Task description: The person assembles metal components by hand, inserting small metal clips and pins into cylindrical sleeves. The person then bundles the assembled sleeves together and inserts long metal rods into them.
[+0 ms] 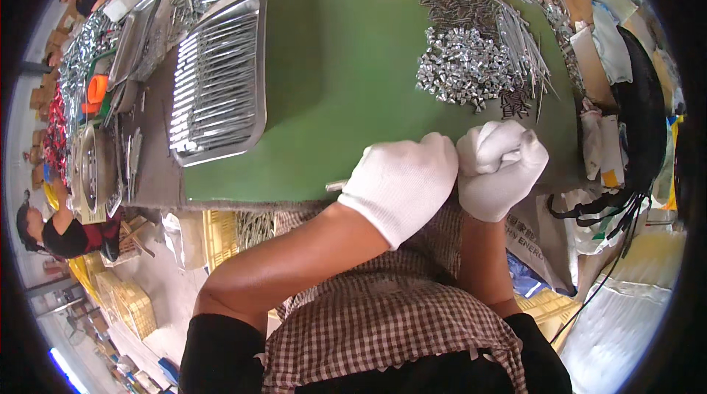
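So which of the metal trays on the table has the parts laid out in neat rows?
The big tray lying flat on the green mat, holding silver rods side by side. The tray farther left is tilted, its contents unclear.

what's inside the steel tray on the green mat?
The steel tray holds rows of slim shiny metal pieces laid side by side, filling most of it. Anything beneath them, and the tray floor there, is covered.
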The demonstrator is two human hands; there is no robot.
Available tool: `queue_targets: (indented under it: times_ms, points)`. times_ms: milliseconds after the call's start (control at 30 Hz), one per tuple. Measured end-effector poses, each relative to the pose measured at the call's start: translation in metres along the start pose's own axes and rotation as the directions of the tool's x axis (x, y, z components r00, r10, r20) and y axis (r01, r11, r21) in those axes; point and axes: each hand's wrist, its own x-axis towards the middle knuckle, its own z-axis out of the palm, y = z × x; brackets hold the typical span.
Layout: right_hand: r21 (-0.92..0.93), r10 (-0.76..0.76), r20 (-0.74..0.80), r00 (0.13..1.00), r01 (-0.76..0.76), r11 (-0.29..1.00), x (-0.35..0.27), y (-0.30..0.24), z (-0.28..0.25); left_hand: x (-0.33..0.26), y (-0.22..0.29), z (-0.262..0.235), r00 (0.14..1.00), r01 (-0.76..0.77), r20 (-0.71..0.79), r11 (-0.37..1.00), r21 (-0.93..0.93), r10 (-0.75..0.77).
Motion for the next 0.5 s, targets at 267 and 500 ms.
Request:
queue_targets:
  times_ms: [267,500]
  points:
    - [0.011,-0.097,-0.309,0.946,0.106,0.994,0.006,0.021,-0.006,0.009,-0.008,0.024,0.989,-0.041,-0.145,0.997,-0.065,0.031]
    - [0.310,0.214,0.228,0.950,-0.279,0.909,0.024,0.002,-0.052,-0.158,-0.056,-0.046,0.885,0.386,-0.282,0.923,-0.006,-0.372]
